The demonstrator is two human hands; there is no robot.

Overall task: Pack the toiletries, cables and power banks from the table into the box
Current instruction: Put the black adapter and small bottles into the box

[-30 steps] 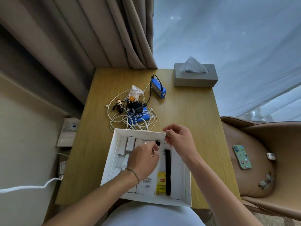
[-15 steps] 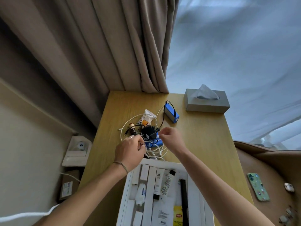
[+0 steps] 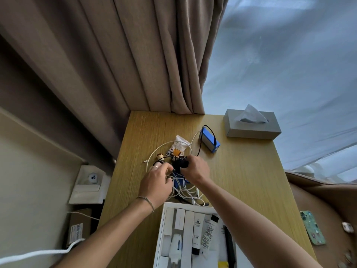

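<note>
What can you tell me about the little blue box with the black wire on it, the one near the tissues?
The blue power bank is a small block, bright blue on its sides with a greyish top, probably plastic. It lies flat on the wooden table, turned at a slant, just left of the grey tissue box. A thin black cable loops over its top and runs down toward the cable pile. Neither hand touches it.

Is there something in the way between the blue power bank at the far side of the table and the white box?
Yes. Between the blue power bank and the white box lie the tangle of white cables and both hands, left hand and right hand, working in it.
</note>
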